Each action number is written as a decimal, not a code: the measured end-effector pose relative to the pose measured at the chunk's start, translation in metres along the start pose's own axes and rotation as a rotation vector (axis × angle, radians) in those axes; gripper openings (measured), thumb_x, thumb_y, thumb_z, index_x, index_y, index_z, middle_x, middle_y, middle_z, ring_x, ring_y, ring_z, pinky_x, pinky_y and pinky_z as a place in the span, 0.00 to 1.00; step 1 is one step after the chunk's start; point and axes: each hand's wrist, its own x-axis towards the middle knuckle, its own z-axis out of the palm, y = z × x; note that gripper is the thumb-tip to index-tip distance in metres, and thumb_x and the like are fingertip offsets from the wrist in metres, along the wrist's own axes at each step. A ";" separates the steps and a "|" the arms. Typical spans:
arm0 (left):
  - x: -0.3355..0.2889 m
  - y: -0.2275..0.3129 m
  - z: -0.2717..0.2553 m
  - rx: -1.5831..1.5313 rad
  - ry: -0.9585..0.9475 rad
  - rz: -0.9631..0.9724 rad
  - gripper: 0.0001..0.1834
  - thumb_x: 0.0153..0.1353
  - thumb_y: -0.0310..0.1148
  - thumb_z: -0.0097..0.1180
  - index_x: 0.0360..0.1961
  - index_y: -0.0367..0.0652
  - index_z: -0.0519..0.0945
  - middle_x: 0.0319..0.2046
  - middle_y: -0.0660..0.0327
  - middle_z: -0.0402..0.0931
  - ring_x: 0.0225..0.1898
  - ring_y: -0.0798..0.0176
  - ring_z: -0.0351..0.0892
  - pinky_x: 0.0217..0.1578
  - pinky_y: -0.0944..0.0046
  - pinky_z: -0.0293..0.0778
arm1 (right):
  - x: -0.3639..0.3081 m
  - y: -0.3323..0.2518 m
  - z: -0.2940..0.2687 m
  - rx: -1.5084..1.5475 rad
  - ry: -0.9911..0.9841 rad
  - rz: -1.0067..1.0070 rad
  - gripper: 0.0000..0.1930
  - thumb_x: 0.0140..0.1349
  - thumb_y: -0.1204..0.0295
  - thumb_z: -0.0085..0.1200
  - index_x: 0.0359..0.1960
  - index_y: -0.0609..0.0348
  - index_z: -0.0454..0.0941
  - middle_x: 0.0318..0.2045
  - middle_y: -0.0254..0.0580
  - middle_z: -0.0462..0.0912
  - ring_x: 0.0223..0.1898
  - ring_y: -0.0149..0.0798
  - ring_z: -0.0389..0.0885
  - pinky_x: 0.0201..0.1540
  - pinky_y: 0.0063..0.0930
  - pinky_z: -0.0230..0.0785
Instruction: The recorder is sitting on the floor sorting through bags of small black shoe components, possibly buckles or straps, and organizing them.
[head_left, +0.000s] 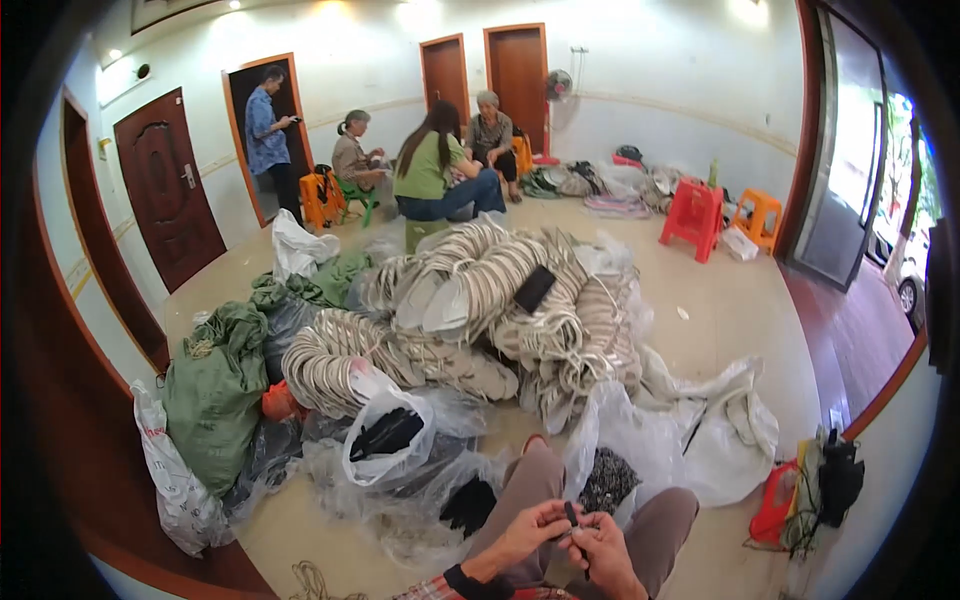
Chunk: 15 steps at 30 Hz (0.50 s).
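Above my lap, my left hand (pixel 532 532) pinches a small dark strip (pixel 571 514) between thumb and fingers. Close beside it, my right hand (pixel 604 552) is closed with thumb and fingertips at the strip's lower part. A dark end also shows below the right fingers; whether it is the same piece I cannot tell. Between my knees, a clear plastic bag (pixel 600 425) holds many small dark pieces (pixel 608 482). To the left, a white plastic bag (pixel 364 420) contains black pieces (pixel 388 436). More black pieces (pixel 468 505) lie on plastic near my left leg.
A heap of tied bundles of beige, sole-like pieces (pixel 470 285) lies ahead, with a flat black object (pixel 535 289) on it. Green sacks (pixel 215 395) stand left, a white sack (pixel 735 430) right. Several people sit or stand beyond. Red (pixel 692 215) and orange (pixel 757 215) stools stand far right.
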 end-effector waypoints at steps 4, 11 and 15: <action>0.005 -0.023 -0.018 -0.088 -0.082 0.048 0.14 0.61 0.25 0.46 0.48 0.36 0.68 0.39 0.62 0.74 0.38 0.72 0.73 0.41 0.73 0.69 | -0.011 -0.029 0.028 -0.179 -0.009 0.012 0.09 0.61 0.72 0.47 0.40 0.57 0.62 0.24 0.36 0.77 0.15 0.22 0.68 0.15 0.12 0.59; -0.001 -0.002 -0.007 -0.005 0.080 0.137 0.09 0.57 0.29 0.52 0.39 0.41 0.75 0.29 0.69 0.74 0.31 0.74 0.71 0.31 0.75 0.67 | 0.002 -0.016 0.010 -0.213 -0.047 0.087 0.06 0.60 0.71 0.48 0.36 0.57 0.68 0.21 0.33 0.75 0.16 0.22 0.68 0.16 0.12 0.59; -0.001 -0.006 -0.020 0.079 0.058 0.017 0.08 0.57 0.28 0.52 0.38 0.40 0.76 0.31 0.67 0.75 0.34 0.72 0.72 0.37 0.72 0.67 | 0.010 -0.029 0.019 -0.291 -0.013 0.116 0.03 0.60 0.71 0.49 0.29 0.55 0.72 0.17 0.28 0.72 0.14 0.20 0.65 0.15 0.12 0.54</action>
